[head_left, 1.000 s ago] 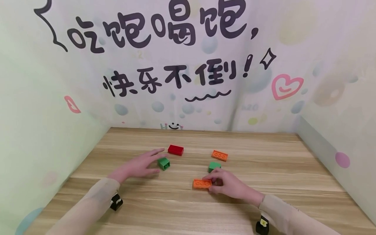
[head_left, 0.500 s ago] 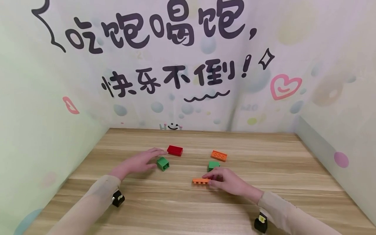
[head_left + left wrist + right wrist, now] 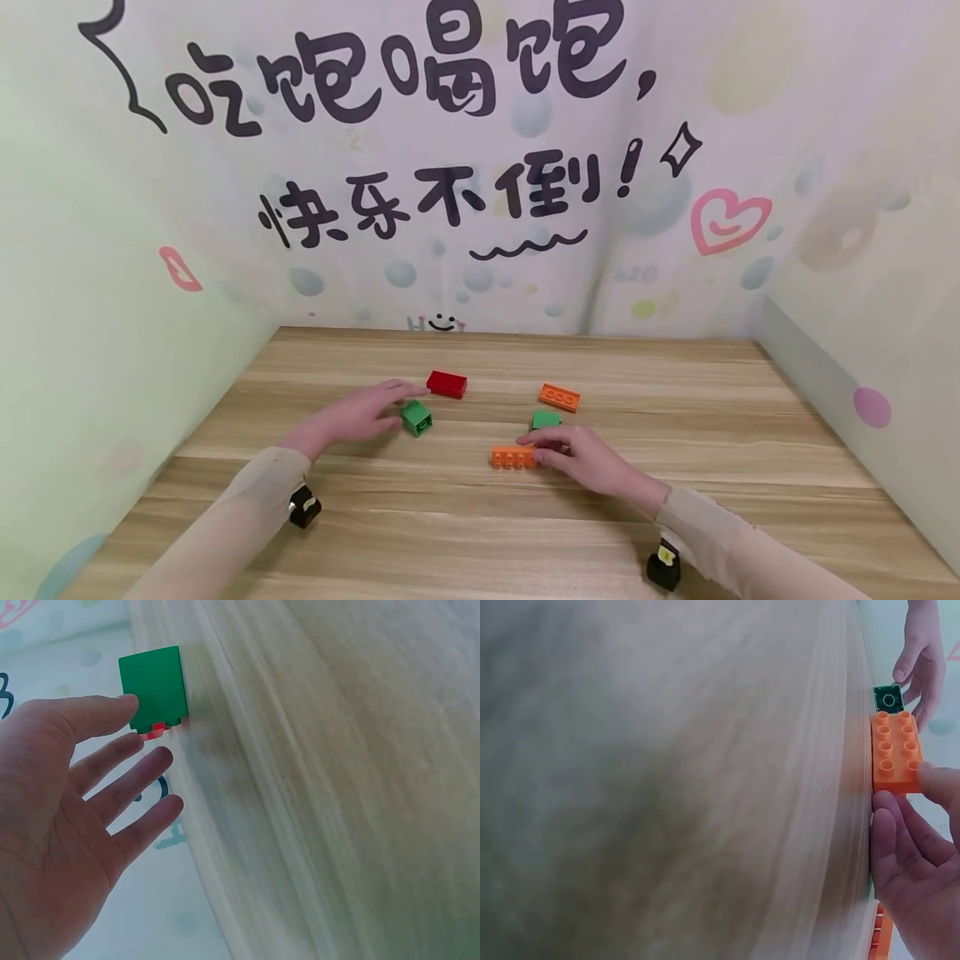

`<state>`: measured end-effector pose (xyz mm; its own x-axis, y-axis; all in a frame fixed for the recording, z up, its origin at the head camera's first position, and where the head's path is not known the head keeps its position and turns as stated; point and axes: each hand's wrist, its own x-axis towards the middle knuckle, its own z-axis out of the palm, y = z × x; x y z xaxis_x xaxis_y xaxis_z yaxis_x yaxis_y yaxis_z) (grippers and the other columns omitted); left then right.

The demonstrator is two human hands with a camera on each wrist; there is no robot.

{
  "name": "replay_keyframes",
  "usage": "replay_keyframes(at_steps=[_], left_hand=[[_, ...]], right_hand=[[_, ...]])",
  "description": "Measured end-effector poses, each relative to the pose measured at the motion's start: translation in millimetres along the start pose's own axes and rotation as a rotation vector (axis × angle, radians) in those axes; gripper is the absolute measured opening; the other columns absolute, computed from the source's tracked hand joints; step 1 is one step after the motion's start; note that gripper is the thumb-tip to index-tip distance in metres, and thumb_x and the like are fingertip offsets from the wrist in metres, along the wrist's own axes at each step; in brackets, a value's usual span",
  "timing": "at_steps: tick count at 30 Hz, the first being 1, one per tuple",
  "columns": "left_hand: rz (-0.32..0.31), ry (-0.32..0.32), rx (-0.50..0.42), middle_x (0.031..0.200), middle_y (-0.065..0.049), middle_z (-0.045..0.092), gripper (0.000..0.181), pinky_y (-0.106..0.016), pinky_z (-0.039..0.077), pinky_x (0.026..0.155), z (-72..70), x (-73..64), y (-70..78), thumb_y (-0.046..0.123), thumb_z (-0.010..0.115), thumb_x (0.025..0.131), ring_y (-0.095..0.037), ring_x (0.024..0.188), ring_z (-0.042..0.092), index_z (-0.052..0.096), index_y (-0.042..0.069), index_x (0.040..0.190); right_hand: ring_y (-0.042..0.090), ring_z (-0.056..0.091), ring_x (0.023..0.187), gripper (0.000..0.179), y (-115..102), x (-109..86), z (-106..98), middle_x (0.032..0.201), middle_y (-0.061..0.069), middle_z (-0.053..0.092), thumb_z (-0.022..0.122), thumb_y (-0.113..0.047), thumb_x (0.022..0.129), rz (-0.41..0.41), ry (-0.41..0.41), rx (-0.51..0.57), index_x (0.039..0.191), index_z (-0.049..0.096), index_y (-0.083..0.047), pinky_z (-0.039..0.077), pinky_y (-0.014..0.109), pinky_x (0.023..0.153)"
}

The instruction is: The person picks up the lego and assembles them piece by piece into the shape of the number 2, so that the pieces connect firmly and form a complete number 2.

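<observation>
Pinching end of eight-stud orange brick (image 3: 897, 754) in right hand (image 3: 919, 877), on edge, low at tabletop (image 3: 450, 533). Gripping nothing with left hand (image 3: 67, 814), loosely spread beside green brick (image 3: 157, 679), left of orange brick; contact unclear. Revealing all eight studs (image 3: 910, 747) in right wrist view; hard to count in head view.

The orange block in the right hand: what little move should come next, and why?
Maybe tip the orange block so its bumps point up: the right hand already pinches one end, and the block is on its side, bumps facing the person.
</observation>
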<state>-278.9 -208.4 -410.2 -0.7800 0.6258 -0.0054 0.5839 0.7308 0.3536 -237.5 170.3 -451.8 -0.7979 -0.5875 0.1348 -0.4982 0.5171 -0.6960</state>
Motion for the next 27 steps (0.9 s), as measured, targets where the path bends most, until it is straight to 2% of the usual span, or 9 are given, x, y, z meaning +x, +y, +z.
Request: replay_keyframes(at_steps=[3,6,10,18,27], left_hand=[[0.002,-0.003,-0.016,0.146,-0.01,0.052,0.056,-0.051,0.045,0.107,1.6,1.3,-0.7,0.006,0.061,0.095,-0.032,0.128,0.056,0.045,0.015,0.148],[0.007,-0.007,-0.037,0.145,-0.01,0.053,0.058,-0.051,0.046,0.106,4.1,3.3,-1.6,0.004,0.061,0.094,-0.031,0.126,0.057,0.044,0.015,0.149],[0.009,-0.012,-0.051,0.143,-0.012,0.054,0.059,-0.051,0.047,0.106,6.9,5.5,-2.9,0.004,0.062,0.094,-0.029,0.125,0.057,0.044,0.014,0.149],[0.016,-0.014,-0.083,0.142,-0.015,0.055,0.063,-0.052,0.046,0.106,7.3,7.3,-5.2,0.005,0.068,0.09,-0.029,0.124,0.056,0.045,0.012,0.148],[-0.017,-0.03,-0.147,0.142,-0.012,0.055,0.061,-0.051,0.047,0.105,5.9,7.0,-2.4,0.005,0.069,0.09,-0.03,0.124,0.056,0.046,0.011,0.147]], right_hand=[[0.003,0.058,0.087,0.026,1.2,2.1,-0.5,0.114,-0.003,0.073,0.061,-0.019,0.098,-0.01,0.015,0.009,0.121,0.071,-0.023,0.051,0.02,0.072],[0.005,0.058,0.076,0.026,3.6,4.5,-0.7,0.105,-0.003,0.073,0.06,-0.018,0.099,0.002,0.018,0.029,0.122,0.071,-0.021,0.052,0.022,0.064],[0.007,0.06,0.071,0.027,7.0,6.5,-0.2,0.094,-0.001,0.069,0.057,-0.019,0.1,0.03,0.015,0.054,0.125,0.069,-0.018,0.054,0.024,0.059],[0.005,0.06,0.084,0.039,7.8,8.1,1.5,0.103,0.0,0.068,0.071,-0.022,0.091,0.0,0.01,0.032,0.129,0.065,-0.014,0.053,0.021,0.069],[0.003,0.057,0.081,0.039,8.0,9.9,6.0,0.098,-0.003,0.064,0.077,-0.019,0.086,0.012,0.018,-0.018,0.124,0.067,-0.016,0.05,0.019,0.072]])
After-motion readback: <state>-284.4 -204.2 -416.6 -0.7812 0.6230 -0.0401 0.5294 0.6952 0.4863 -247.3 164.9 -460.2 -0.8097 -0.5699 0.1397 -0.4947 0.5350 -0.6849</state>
